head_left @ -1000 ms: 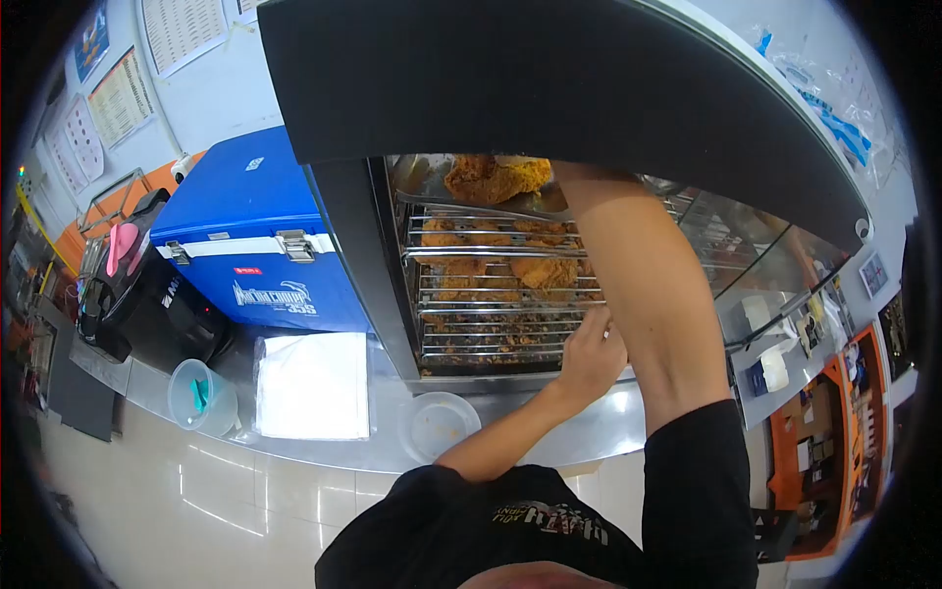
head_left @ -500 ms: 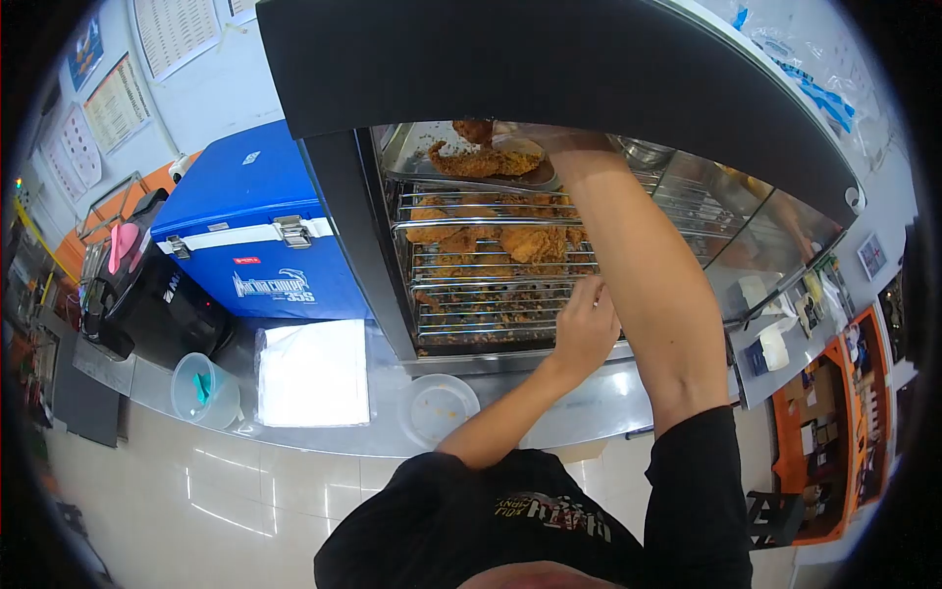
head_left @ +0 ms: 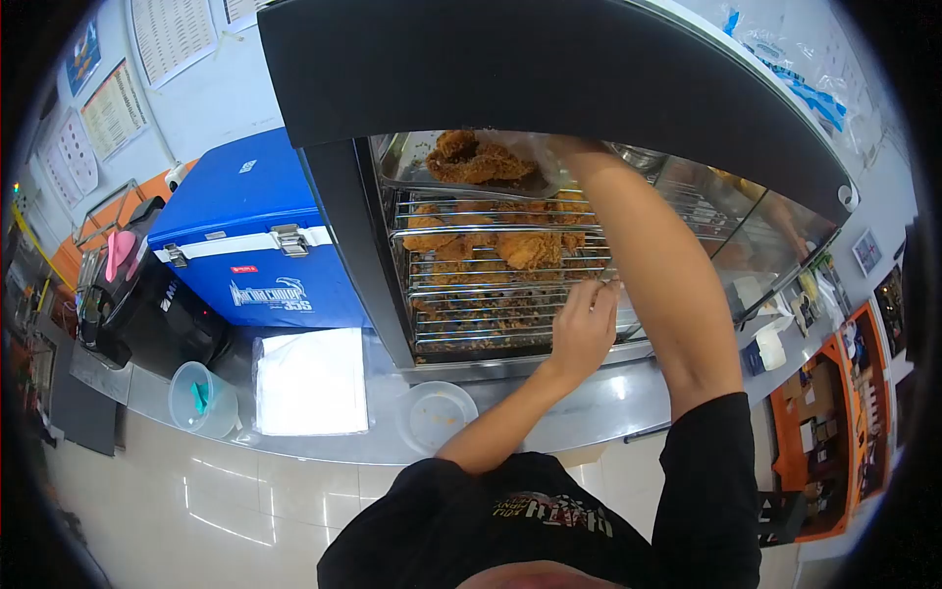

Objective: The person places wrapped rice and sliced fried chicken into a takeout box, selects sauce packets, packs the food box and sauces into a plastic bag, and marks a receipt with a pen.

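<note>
My right hand (head_left: 549, 155) reaches into the top of the black display cabinet (head_left: 442, 74), covered by a clear plastic glove or bag, beside fried chicken (head_left: 478, 165) on a metal tray (head_left: 402, 169). The cabinet's upper edge partly hides it, and its fingers do not show clearly. My left hand (head_left: 584, 324) is closed with curled fingers in front of the lower wire racks, near the cabinet's glass; what it grips, if anything, is hidden. More fried chicken (head_left: 530, 245) lies on the wire rack (head_left: 491, 233) below the tray. Crumbs cover the cabinet's bottom.
A blue cooler box (head_left: 265, 236) stands left of the cabinet, beside a black appliance (head_left: 167, 309). On the metal counter (head_left: 392, 432) are a clear tub (head_left: 203, 401), white sheets in plastic (head_left: 311, 383) and a round plastic lid (head_left: 437, 417). Orange shelving (head_left: 834, 442) is at right.
My right hand has drawn back to the right from the chicken, and the top tray's pieces sit differently from before. My left hand has stayed near the cabinet's front edge. The view has shifted slightly.
</note>
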